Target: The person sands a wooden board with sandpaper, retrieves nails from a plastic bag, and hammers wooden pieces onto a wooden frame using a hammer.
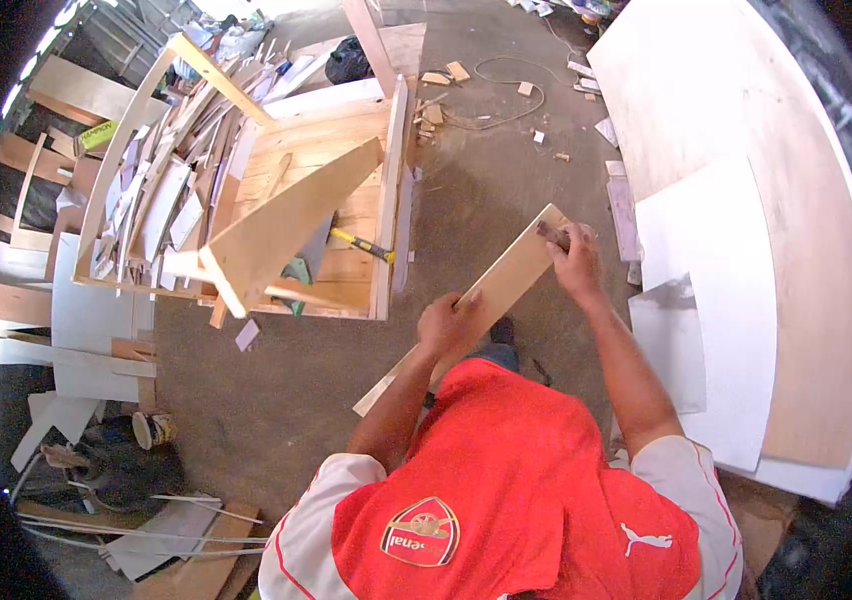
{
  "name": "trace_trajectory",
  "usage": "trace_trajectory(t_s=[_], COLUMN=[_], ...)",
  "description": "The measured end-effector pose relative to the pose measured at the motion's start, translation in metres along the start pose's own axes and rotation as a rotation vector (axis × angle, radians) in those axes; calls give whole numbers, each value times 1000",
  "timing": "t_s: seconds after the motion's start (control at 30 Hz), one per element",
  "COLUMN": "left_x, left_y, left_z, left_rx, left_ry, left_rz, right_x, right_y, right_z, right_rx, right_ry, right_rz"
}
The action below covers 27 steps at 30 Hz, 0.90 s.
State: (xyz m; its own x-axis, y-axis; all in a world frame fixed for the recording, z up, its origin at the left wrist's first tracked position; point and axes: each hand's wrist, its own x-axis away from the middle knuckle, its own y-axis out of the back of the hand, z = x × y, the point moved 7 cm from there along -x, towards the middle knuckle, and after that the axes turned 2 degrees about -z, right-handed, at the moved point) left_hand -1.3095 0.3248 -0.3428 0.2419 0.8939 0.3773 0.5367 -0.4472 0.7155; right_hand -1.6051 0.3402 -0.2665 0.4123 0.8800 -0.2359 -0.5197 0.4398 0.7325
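My left hand point(446, 325) grips a long, pale wooden board point(508, 285) around its edge, near the middle. The board slants from low left to upper right in front of my red shirt. At its far end, my right hand point(578, 262) is closed around a small dark brown block point(552, 235), which rests against the board's face. Whether the block is wrapped in sandpaper, I cannot tell. Ahead to the left, a tapered wooden panel point(291, 220) leans over a low wooden bench point(346, 190). A green-handled saw point(296, 272) and a yellow-and-black-handled tool point(364, 245) lie there.
Large sheets of board point(706, 220) lean along the right side. Left of the bench is a heap of wood offcuts point(171, 190). Small wood scraps point(433, 112) and a cable point(506, 118) lie on the floor point(286, 420). At lower left stands a small tub point(153, 429).
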Motion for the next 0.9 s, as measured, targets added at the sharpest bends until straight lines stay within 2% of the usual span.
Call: trace_trajectory(t_s=[0.13, 0.23, 0.33, 0.43, 0.53, 0.67, 0.77, 0.8, 0.83, 0.87, 0.9], left_x=[-52, -74, -112, -136, -161, -209, -230, -229, -240, -247, -254], left_y=[9, 18, 28, 43, 60, 71, 109, 137, 148, 160, 171], left_z=[-24, -40, -54, -67, -79, -86, -126, -157, -163, -161, -163], left_rx=[132, 250, 274, 376, 533, 819, 1043, 917, 923, 929, 934], left_ry=[-39, -20, -10, 44, 71, -1, -18, -45, -40, -34, -26], left_rz=[-52, -101, -200, -324, -475, -723, -908, -1059, -1110, -1161, -1213], right_x=[-70, -117, -161, -211, -251, -308, -346, -359, -368, -374, -379], right_y=[-8, -14, -25, -68, -72, -87, -73, -70, -72, -84, -96], right_z=[-8, -5, -5, -21, 8, 26, 50, 59, 67, 72, 78], right_rx=[-51, -152, -21, -512, -722, -714, -650, -629, -609, -761, -775], right_ry=[-35, 33, 232, 27, 97, 194, 305, 362, 417, 458, 478], right_rz=[41, -1, -222, -61, 1, 205, 395, 439, 484, 472, 535])
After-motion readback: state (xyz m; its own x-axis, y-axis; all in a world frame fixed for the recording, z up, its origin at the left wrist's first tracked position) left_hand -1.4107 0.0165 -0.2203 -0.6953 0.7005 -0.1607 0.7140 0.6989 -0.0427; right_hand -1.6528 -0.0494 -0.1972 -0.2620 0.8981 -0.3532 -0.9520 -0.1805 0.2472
